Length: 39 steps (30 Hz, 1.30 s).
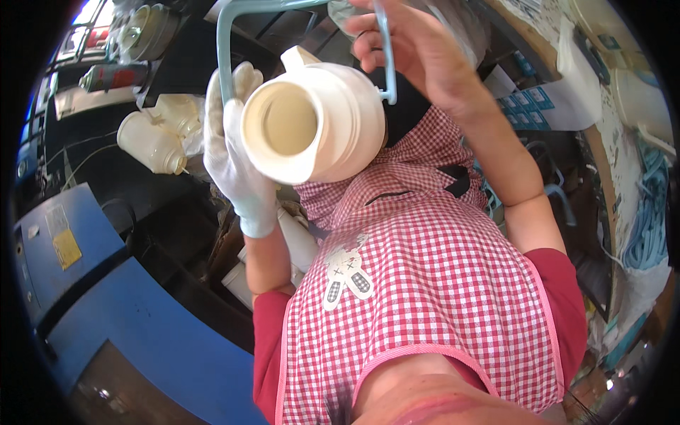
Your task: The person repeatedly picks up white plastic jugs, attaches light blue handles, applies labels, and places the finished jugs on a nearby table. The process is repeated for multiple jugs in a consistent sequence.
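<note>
My left hand, in a white glove, grips the side of a cream plastic jug body. The jug is tilted so its wide round mouth faces up toward me; it has a pouring lip and a short projecting piece at the far side. A light-blue carrying handle arches around the jug, and its right end lies by the jug's side. My bare right hand has its fingers curled behind the right arm of this handle. Whether that end is fastened to the jug, I cannot tell.
To the left lie more cream plastic jug bodies and a spray can on a dark surface. A blue machine casing fills the lower left. At right, a worn bench edge holds a bundle of light-blue handles.
</note>
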Each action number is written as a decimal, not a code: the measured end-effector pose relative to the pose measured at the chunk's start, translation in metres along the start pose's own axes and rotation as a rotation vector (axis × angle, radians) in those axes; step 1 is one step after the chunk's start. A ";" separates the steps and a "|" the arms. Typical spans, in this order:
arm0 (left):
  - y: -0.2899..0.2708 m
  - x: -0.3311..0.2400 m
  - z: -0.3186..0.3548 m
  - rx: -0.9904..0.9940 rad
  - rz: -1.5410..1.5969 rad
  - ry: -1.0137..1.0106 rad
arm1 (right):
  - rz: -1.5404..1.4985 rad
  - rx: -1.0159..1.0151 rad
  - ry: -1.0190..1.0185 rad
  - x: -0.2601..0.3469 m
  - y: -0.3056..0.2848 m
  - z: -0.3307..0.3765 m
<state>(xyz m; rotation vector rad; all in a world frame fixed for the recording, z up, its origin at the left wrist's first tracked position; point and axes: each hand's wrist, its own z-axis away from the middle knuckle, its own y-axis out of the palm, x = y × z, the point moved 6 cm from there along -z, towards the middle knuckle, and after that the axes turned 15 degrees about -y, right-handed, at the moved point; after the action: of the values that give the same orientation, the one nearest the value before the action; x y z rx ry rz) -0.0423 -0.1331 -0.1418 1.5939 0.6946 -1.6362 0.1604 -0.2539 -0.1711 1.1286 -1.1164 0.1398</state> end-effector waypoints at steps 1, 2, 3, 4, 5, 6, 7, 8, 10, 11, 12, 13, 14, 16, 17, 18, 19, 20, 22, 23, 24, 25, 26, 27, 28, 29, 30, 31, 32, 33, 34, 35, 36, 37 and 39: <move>-0.001 0.008 0.004 0.011 0.055 -0.030 | 0.075 0.071 -0.096 -0.005 0.001 -0.006; -0.002 0.014 0.006 0.023 0.111 -0.058 | 0.048 -0.012 -0.088 -0.011 -0.003 -0.009; -0.001 0.016 0.006 0.069 -0.033 -0.001 | -0.095 0.005 -0.037 -0.021 -0.007 -0.011; -0.003 0.022 0.005 0.058 0.050 -0.033 | -0.237 0.029 0.013 -0.028 -0.006 -0.013; -0.003 0.028 0.004 0.046 0.132 -0.066 | -0.231 -0.007 -0.004 -0.033 -0.006 -0.012; -0.003 0.032 0.003 0.034 0.215 -0.099 | -0.224 -0.044 -0.022 -0.039 -0.003 -0.010; -0.002 0.033 0.004 0.024 0.217 -0.086 | -0.215 -0.071 -0.034 -0.042 0.000 -0.010; -0.001 0.033 0.005 0.016 0.219 -0.075 | -0.192 -0.083 -0.057 -0.045 -0.001 -0.010; 0.002 0.036 0.004 -0.055 0.307 -0.089 | -0.148 -0.098 -0.095 -0.051 -0.002 -0.010; 0.002 0.036 0.002 -0.003 0.373 -0.159 | -0.243 -0.012 -0.053 -0.047 -0.003 -0.007; -0.001 0.034 -0.002 0.049 0.441 -0.227 | -0.254 0.062 -0.018 -0.049 -0.016 -0.008; -0.007 0.038 -0.001 0.096 0.533 -0.357 | -0.266 0.151 0.032 -0.056 -0.034 -0.014; -0.009 0.044 -0.009 0.247 0.800 -0.396 | -0.281 0.253 0.094 -0.062 -0.041 -0.019; -0.006 0.056 -0.019 0.326 0.629 -0.311 | -0.206 0.070 0.134 -0.048 -0.028 -0.011; -0.004 0.061 -0.025 0.380 0.509 -0.264 | -0.269 0.147 0.173 -0.045 -0.033 -0.009; 0.003 0.059 -0.025 0.361 0.468 -0.361 | -0.269 0.137 0.178 -0.043 -0.035 -0.007; 0.010 0.057 -0.024 0.338 0.431 -0.456 | -0.269 0.132 0.187 -0.041 -0.035 -0.006; 0.012 0.064 -0.023 0.326 0.470 -0.524 | -0.194 0.051 0.148 -0.034 -0.033 -0.002; 0.014 0.072 -0.021 0.302 0.471 -0.551 | -0.116 0.092 0.096 -0.033 -0.027 -0.002; 0.015 0.073 -0.020 0.266 0.439 -0.519 | -0.068 0.087 0.077 -0.033 -0.026 -0.001; 0.014 0.073 -0.019 0.230 0.406 -0.488 | -0.045 0.092 0.062 -0.033 -0.025 -0.001; 0.014 0.073 -0.020 0.217 0.353 -0.485 | -0.024 0.099 0.037 -0.032 -0.023 -0.001; 0.012 0.072 -0.020 0.203 0.300 -0.481 | -0.027 0.115 0.017 -0.032 -0.021 -0.001; 0.012 0.072 -0.019 0.188 0.247 -0.479 | -0.031 0.131 -0.002 -0.032 -0.019 -0.001; 0.014 0.072 -0.018 0.155 0.336 -0.480 | -0.040 0.122 0.033 -0.034 -0.019 0.000; 0.019 0.073 -0.015 0.121 0.425 -0.481 | -0.049 0.112 0.070 -0.036 -0.019 0.000; 0.021 0.073 -0.009 0.087 0.514 -0.482 | -0.058 0.101 0.106 -0.039 -0.018 0.002; 0.017 0.074 -0.006 0.033 0.413 -0.521 | -0.091 0.086 0.116 -0.041 -0.021 0.002; 0.016 0.085 -0.007 0.042 0.501 -0.540 | -0.116 0.065 0.112 -0.041 -0.023 0.004; 0.011 0.073 -0.008 0.030 0.130 -0.230 | -0.096 0.048 0.071 -0.039 -0.020 0.007; 0.008 0.064 -0.012 0.045 -0.036 -0.076 | -0.026 0.067 0.010 -0.039 -0.023 0.006; -0.001 0.057 -0.012 0.075 -0.115 -0.028 | -0.069 0.097 -0.045 -0.036 -0.014 0.009; -0.007 0.048 -0.016 0.129 -0.148 -0.014 | 0.115 0.119 -0.213 -0.028 -0.008 0.010; -0.011 0.042 -0.022 0.177 -0.155 -0.005 | -0.169 0.309 -0.257 -0.021 0.010 0.002; -0.018 0.020 -0.020 0.141 -0.155 0.048 | 0.080 0.344 -0.400 -0.012 0.042 -0.022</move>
<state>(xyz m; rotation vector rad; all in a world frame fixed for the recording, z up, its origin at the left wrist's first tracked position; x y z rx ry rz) -0.0445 -0.1092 -0.1654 1.7204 0.7585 -1.7986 0.1435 -0.2112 -0.1531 1.4591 -1.5340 0.1779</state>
